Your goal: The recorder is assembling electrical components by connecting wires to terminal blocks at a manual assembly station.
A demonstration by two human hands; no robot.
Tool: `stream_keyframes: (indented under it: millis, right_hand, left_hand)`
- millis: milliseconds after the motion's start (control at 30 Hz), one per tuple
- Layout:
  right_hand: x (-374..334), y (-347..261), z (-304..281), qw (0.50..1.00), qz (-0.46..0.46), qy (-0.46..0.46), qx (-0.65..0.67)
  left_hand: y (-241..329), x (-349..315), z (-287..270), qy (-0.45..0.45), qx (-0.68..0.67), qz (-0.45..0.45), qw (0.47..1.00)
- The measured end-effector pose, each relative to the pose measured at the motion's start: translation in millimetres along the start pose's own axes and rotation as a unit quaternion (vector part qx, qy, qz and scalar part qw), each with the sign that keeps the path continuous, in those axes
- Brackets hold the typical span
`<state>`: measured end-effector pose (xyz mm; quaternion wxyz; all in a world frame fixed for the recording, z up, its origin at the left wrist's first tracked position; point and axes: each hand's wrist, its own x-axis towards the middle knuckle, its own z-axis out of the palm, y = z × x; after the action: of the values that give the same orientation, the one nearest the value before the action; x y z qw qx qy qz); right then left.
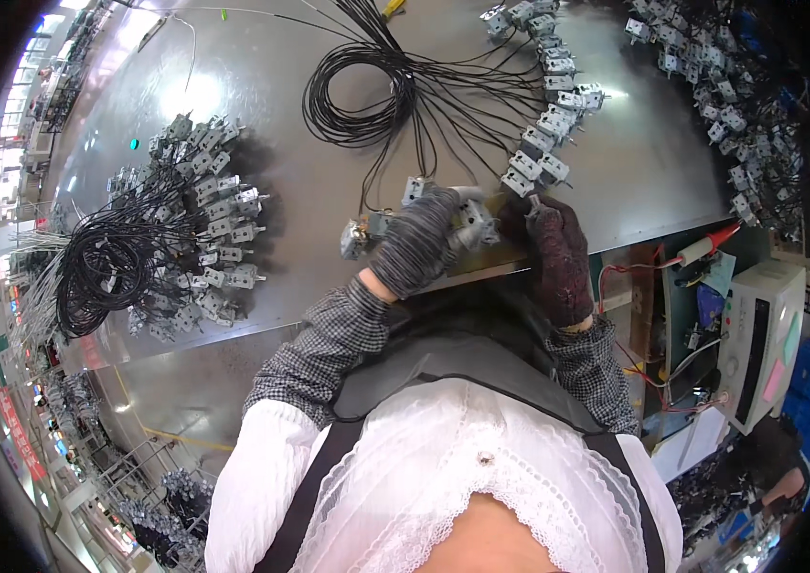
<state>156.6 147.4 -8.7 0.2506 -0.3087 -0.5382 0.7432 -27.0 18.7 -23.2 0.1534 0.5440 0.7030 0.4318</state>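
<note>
My left hand (419,244), in a grey striped glove, is closed around a small grey metal box-shaped part (484,229) at the table's near edge. More such parts lie by its fingers: a grey one (415,190) just beyond and a shiny-ended one (354,239) to its left. In a dark maroon glove, my right hand (561,263) is closed at the same edge, its fingertips around a small greyish piece I cannot make out. Just beyond it, a row of metal parts (556,119) curves away, their black cables (357,95) gathered in a coil.
A bundle of similar parts (219,224) with coiled black cables lies on the left of the metal table (281,205). More parts (711,86) are heaped at far right. Below them stand a pale instrument box (758,334) and a red-handled probe (708,245) with red wires.
</note>
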Motion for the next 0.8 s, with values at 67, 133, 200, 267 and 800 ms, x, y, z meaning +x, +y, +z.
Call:
stream_keyframes:
  millis: [67,133,200,267,800]
  right_hand:
    - [2.9,-0.3,-0.9,0.991,-0.025,0.019,-0.129]
    - [-0.9,-5.9,0.8,0.99,-0.004,-0.003,-0.142]
    - [-8.0,-14.4,0.9,0.988,0.018,-0.023,-0.155]
    - [-16.7,-21.8,0.1,0.966,0.022,-0.076,-0.246]
    - [-48.8,35.1,11.7,0.926,-0.088,-0.104,-0.352]
  left_hand:
    - [0.6,5.3,-11.3,-0.105,0.025,-0.082,0.991]
    - [-1.6,8.1,-20.8,-0.106,0.052,-0.043,0.992]
    - [0.0,12.4,-26.3,-0.154,0.052,-0.046,0.986]
    - [-2.3,11.0,-27.4,-0.148,0.039,-0.052,0.987]
    - [18.1,14.2,-28.8,-0.19,0.067,-0.081,0.976]
